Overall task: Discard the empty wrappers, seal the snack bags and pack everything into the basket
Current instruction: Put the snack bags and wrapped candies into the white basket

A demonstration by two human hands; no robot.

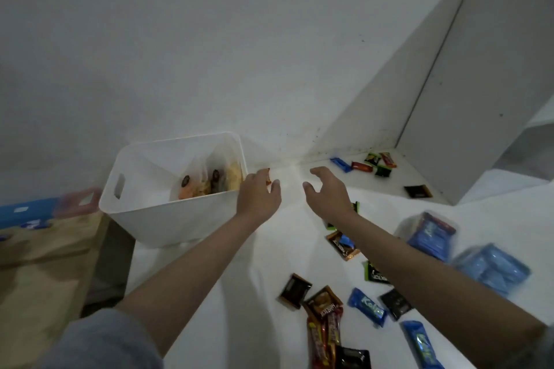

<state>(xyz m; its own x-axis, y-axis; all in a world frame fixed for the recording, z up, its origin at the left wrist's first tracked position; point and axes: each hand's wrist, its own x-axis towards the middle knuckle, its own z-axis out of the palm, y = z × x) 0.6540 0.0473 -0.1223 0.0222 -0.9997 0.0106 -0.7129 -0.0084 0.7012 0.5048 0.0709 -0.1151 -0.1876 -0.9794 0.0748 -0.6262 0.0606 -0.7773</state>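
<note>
White tabletop (269,263), packing step: my left hand (257,195) pinches an orange wrapper (267,176) beside the basket (135,213), center frame; right hand (326,192) spread, empty. Next: drop it in.

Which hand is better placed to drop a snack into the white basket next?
Left. The left hand already pinches a small red-orange wrapped snack right beside the white basket rim. The right hand is open, holding nothing, and farther from the basket.
</note>
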